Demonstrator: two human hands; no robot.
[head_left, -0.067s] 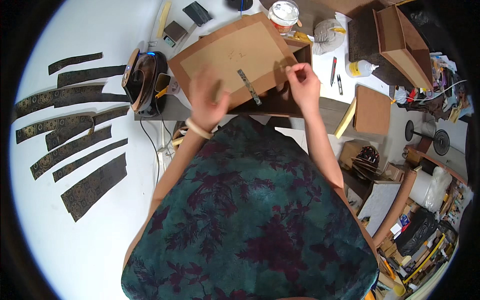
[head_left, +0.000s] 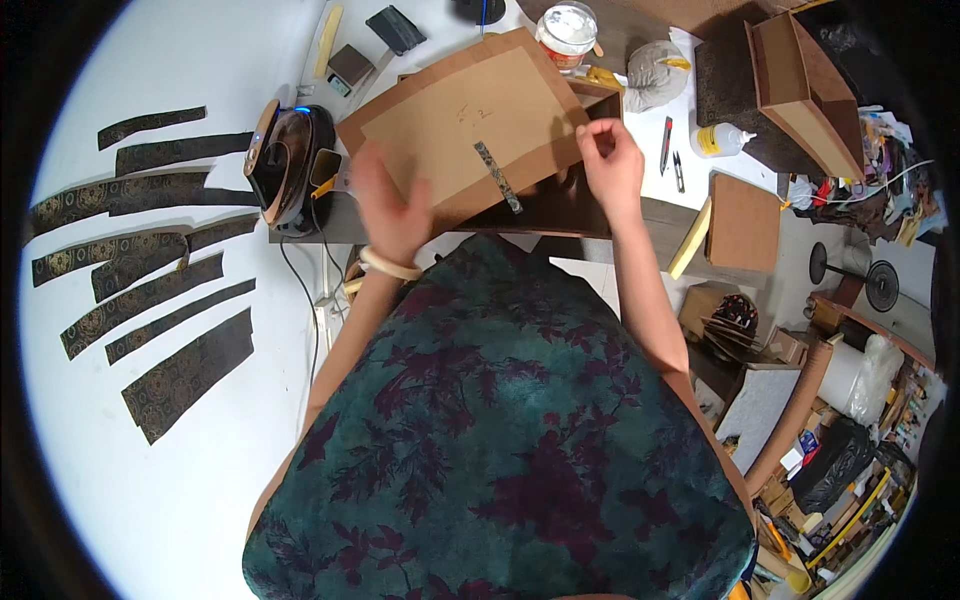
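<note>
A tan board [head_left: 430, 120] with a brown border lies tilted over an open brown box [head_left: 560, 208]. A short dark patterned strip [head_left: 498, 178] runs slantwise across the board's near part. My right hand [head_left: 614, 168] has thumb and forefinger pinched at the board's right edge, the other fingers curled. Over the board's near left corner is my left hand [head_left: 393, 208], smeared by motion, its thumb apart from the fingers and nothing seen in it. A pale bangle [head_left: 390, 264] circles the left wrist.
An iron [head_left: 290, 165] with a cord stands left of the board. Several dark patterned fabric strips [head_left: 180, 190] lie on the white table further left. A tub of white paste [head_left: 567, 30], a red cutter [head_left: 666, 145] and a squeeze bottle [head_left: 722, 139] sit at the far right.
My left hand has swung left, off the board's middle toward its left corner. My right hand has shifted very slightly; the board and strip look nearly the same.
</note>
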